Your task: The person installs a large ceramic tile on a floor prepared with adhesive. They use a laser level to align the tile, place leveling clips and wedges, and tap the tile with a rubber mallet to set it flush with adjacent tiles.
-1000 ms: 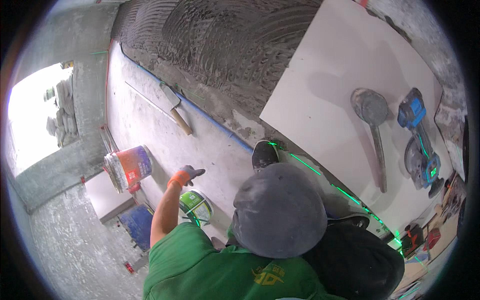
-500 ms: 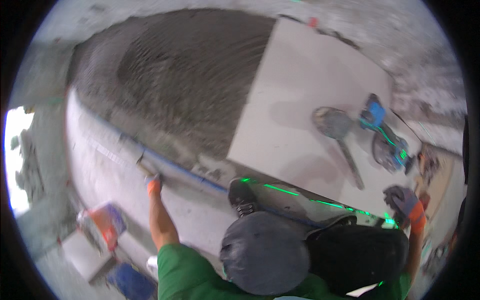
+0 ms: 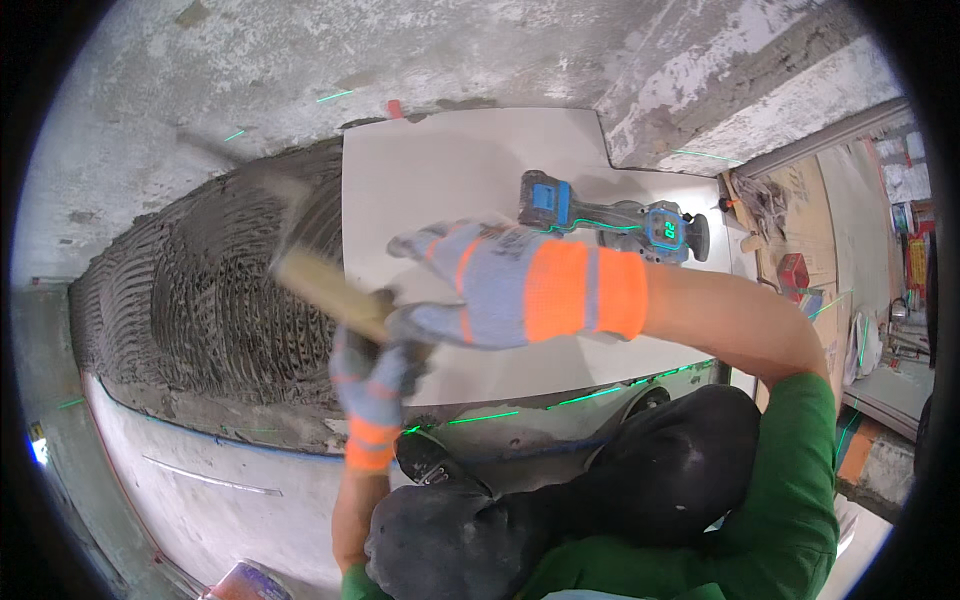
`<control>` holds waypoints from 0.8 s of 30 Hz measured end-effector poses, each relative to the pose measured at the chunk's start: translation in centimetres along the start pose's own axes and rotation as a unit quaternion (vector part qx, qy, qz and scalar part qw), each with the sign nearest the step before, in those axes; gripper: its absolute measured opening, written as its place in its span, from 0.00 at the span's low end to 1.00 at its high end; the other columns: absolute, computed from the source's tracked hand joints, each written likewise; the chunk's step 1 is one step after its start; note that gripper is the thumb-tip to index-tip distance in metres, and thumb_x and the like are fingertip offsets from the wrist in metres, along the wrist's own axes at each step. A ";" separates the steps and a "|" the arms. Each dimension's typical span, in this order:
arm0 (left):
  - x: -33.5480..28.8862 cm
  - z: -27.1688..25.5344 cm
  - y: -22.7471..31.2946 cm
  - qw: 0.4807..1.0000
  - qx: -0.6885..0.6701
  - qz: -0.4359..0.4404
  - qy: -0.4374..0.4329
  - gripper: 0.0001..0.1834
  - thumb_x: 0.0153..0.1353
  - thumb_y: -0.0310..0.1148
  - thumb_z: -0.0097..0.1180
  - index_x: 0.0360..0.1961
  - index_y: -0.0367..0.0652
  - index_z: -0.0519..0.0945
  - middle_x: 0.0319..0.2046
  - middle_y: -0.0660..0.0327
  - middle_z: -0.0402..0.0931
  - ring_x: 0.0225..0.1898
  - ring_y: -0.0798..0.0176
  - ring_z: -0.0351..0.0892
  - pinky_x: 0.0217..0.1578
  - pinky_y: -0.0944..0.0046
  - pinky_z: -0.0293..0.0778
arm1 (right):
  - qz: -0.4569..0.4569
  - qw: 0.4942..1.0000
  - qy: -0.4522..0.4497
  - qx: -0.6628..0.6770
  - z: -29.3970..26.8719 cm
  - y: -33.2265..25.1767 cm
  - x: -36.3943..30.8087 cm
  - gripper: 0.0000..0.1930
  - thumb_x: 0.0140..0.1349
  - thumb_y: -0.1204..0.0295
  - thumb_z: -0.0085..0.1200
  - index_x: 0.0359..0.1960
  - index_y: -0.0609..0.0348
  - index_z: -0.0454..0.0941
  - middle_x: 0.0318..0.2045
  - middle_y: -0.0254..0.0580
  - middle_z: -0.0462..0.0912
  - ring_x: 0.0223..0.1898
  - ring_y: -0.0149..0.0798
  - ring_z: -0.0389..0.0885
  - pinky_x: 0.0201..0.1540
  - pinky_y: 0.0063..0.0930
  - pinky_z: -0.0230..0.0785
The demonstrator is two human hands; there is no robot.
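The trowel, which a second ago lay on the pale surface beyond the blue edging, is now in the air. The left hand has come up with it, and the right hand has swung in to meet it. The trowel hangs over the near edge of the slab, its motion-blurred blade above the ridged mortar. The left hand appears clamped round the handle's butt end; the right has thumb and fingers apart, and blur hides whether its thumb touches the wood. The cordless power tool lies on the slab. The step in hand looks like settling or passing the grip. The next move would call for one hand firmly on the handle, the other clear, the blade off the ridges.
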State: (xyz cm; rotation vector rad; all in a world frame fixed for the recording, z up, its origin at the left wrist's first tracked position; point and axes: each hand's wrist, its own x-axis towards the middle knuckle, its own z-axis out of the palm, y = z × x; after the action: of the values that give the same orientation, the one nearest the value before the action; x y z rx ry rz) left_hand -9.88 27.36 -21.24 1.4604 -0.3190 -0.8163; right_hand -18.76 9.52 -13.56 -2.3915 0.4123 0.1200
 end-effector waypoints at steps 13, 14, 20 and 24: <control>20.2 0.7 -2.5 0.723 0.654 0.213 -0.066 0.24 0.56 0.38 0.46 0.57 0.61 0.65 0.56 0.57 0.64 0.52 0.49 0.69 0.49 0.52 0.68 | 0.256 0.948 0.032 -0.189 -11.1 12.8 -4.2 0.21 0.51 0.62 0.49 0.44 0.63 0.71 0.30 0.55 0.79 0.34 0.53 0.78 0.38 0.41 0.69; 22.6 1.3 -2.4 0.705 0.673 0.218 -0.052 0.26 0.56 0.36 0.45 0.59 0.62 0.62 0.58 0.58 0.62 0.52 0.49 0.69 0.49 0.52 0.68 | 0.255 0.941 0.008 -0.222 -11.2 13.2 -3.3 0.20 0.50 0.64 0.48 0.43 0.63 0.72 0.30 0.54 0.79 0.34 0.53 0.78 0.38 0.40 0.69; 30.6 5.2 -3.5 0.655 0.727 0.200 -0.054 0.28 0.56 0.34 0.43 0.59 0.62 0.58 0.60 0.59 0.58 0.53 0.48 0.68 0.50 0.52 0.67 | 0.285 0.931 -0.067 -0.220 -10.5 14.4 3.4 0.14 0.51 0.66 0.41 0.33 0.60 0.77 0.28 0.50 0.80 0.30 0.49 0.78 0.32 0.47 0.67; 34.9 4.6 -5.2 0.689 0.682 0.177 -0.167 0.25 0.56 0.36 0.46 0.57 0.55 0.61 0.60 0.61 0.59 0.55 0.53 0.65 0.51 0.57 0.62 | 0.242 0.961 0.024 -0.135 -9.9 14.4 5.5 0.14 0.51 0.63 0.48 0.35 0.52 0.81 0.38 0.46 0.81 0.40 0.45 0.78 0.41 0.45 0.68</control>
State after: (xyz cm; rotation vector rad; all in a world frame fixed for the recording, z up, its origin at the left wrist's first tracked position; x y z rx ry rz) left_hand 10.02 1.51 -35.36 2.4578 -1.7232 -0.4343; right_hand -18.54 -8.62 -16.25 -2.5110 1.0590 0.3574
